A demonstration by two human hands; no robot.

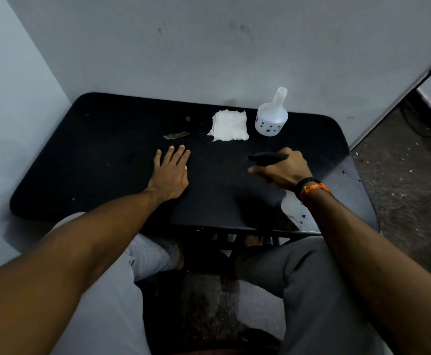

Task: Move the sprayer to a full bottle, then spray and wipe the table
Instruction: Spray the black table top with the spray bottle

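Note:
My right hand [284,167] grips the black sprayer head [267,157] of a white bottle [295,213], which shows below my wrist near the table's front right edge. The nozzle points left over the black table [94,155]. A second white bottle [271,116] with dark dots stands uncapped at the back right, no sprayer on its neck. A folded white paper towel [229,126] lies just left of it. My left hand [171,170] rests flat on the table's middle, fingers straight and spread.
A small brown scrap [176,135] and specks of dirt lie on the table behind my left hand. Grey walls close in behind and on the left. My knees are under the table's front edge. Rough floor lies to the right.

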